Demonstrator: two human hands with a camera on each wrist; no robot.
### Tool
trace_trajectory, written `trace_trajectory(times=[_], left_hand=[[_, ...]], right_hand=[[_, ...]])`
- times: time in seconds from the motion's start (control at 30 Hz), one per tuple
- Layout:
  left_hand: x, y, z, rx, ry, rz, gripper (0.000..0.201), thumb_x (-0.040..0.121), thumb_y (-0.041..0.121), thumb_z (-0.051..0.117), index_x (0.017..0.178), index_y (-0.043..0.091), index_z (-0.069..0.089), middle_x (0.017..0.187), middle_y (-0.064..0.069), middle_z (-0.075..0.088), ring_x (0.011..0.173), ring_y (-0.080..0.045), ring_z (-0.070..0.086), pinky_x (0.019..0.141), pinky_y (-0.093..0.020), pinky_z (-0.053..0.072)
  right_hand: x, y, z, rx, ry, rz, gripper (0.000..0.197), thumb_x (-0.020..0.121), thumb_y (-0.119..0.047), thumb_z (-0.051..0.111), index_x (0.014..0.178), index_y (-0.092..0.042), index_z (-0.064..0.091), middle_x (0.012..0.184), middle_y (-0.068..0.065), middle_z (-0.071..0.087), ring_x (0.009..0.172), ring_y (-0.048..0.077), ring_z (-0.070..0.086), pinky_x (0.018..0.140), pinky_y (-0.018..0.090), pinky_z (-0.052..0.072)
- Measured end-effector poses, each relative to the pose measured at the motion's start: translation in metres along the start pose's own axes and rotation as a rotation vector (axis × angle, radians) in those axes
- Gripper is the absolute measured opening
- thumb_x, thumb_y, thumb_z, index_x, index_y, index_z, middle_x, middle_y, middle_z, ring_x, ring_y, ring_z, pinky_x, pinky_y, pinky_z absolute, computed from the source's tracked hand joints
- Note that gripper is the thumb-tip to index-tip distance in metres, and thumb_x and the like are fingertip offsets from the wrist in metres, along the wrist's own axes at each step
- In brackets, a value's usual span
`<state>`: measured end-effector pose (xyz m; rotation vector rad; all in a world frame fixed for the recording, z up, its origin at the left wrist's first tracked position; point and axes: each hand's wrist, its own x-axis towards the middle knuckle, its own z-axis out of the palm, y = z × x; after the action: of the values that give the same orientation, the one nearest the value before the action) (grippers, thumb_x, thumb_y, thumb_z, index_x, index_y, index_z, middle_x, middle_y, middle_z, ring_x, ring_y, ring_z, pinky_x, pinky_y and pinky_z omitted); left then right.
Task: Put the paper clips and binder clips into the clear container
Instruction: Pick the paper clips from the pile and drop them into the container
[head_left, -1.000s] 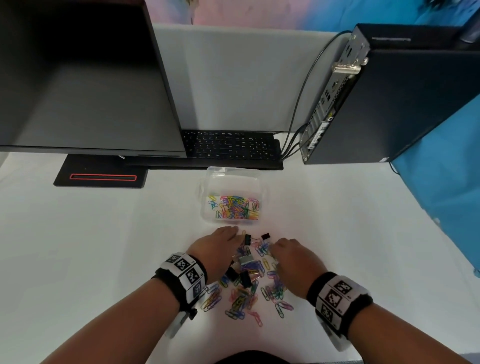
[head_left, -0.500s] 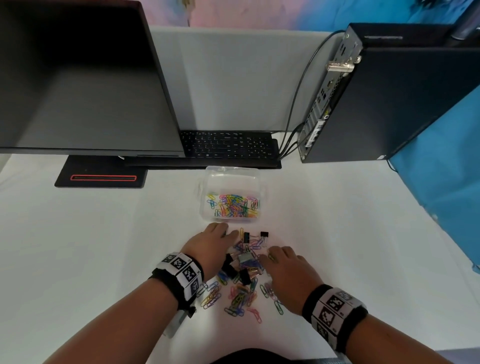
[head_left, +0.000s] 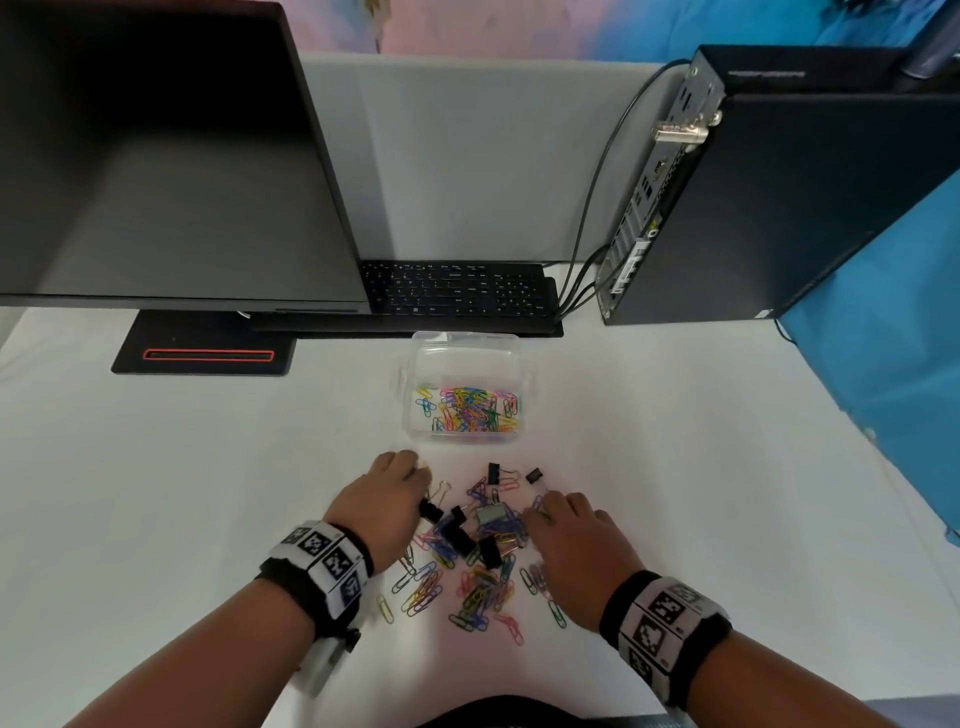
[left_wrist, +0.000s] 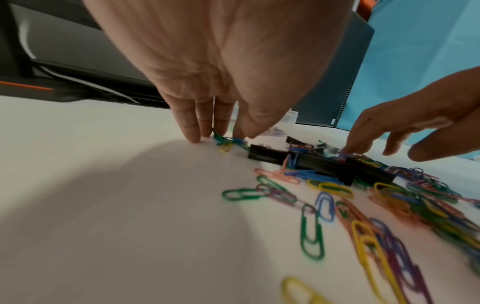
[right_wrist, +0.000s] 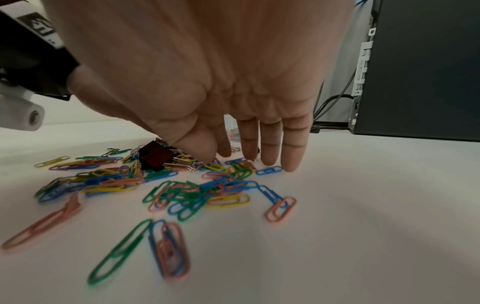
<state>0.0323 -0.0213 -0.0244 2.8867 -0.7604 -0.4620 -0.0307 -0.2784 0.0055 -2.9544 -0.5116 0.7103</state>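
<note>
Gathering clips on a white desk

Both hands have slid back toward the person since half a second ago, and the right hand (head_left: 574, 551) now sits lower on the pile of clips (head_left: 470, 561). No brand or readable writing shows; the wrist bands (head_left: 324, 564) carry only black-and-white square codes. The left hand (head_left: 382, 506), at the pile's left edge, has straight fingers (left_wrist: 191, 125) touching the desk (head_left: 156, 493), fingertips against a few paper clips (left_wrist: 228, 142). The right hand's fingers are straight, tips on the pile's right edge. Black binder clips (head_left: 457, 535) lie mid-pile. The clear container (head_left: 465, 358), part-filled with paper clips, stands just beyond the pile.
</note>
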Motion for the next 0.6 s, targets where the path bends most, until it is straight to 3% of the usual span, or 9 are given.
trace_trajectory(times=[0.13, 0.3, 0.47, 0.6], left_hand=[[-0.012, -0.006, 0.008, -0.047, 0.004, -0.020, 0.051, 0.082, 0.015, 0.059, 0.132, 0.012, 0.046, 0.127, -0.010, 0.046, 0.117, -0.031, 0.044, 0.084, -0.043, 0.053], [-0.004, 0.012, 0.005, -0.037, -0.009, -0.001, 0.068, 0.086, 0.019, 0.054, 0.146, 0.029, 0.024, 0.134, -0.013, 0.041, 0.122, -0.032, 0.038, 0.087, -0.043, 0.050], [0.008, 0.035, 0.003, 0.017, -0.005, 0.056, 0.044, 0.096, 0.049, 0.036, 0.138, 0.040, 0.029, 0.135, -0.008, 0.038, 0.120, -0.029, 0.037, 0.091, -0.043, 0.046], [0.007, 0.030, 0.006, 0.001, -0.035, 0.009, 0.058, 0.089, 0.058, 0.014, 0.137, 0.035, 0.035, 0.139, -0.006, 0.036, 0.126, -0.028, 0.033, 0.095, -0.042, 0.044]], right_hand=[[0.014, -0.007, 0.001, -0.026, -0.002, 0.056, 0.072, 0.078, -0.025, 0.062, 0.140, -0.017, 0.027, 0.132, 0.013, 0.040, 0.109, 0.033, 0.042, 0.085, 0.044, 0.044], [0.022, -0.013, 0.000, -0.055, -0.007, 0.080, 0.077, 0.078, -0.023, 0.058, 0.144, -0.017, 0.020, 0.132, 0.016, 0.038, 0.108, 0.036, 0.040, 0.085, 0.046, 0.041], [0.016, -0.009, -0.001, -0.088, -0.016, 0.075, 0.070, 0.079, -0.029, 0.061, 0.140, -0.016, 0.029, 0.129, 0.014, 0.043, 0.106, 0.034, 0.042, 0.084, 0.046, 0.043], [-0.003, 0.000, 0.004, -0.066, -0.023, 0.061, 0.054, 0.082, -0.027, 0.057, 0.132, -0.012, 0.041, 0.120, 0.010, 0.047, 0.101, 0.031, 0.044, 0.081, 0.043, 0.044]])
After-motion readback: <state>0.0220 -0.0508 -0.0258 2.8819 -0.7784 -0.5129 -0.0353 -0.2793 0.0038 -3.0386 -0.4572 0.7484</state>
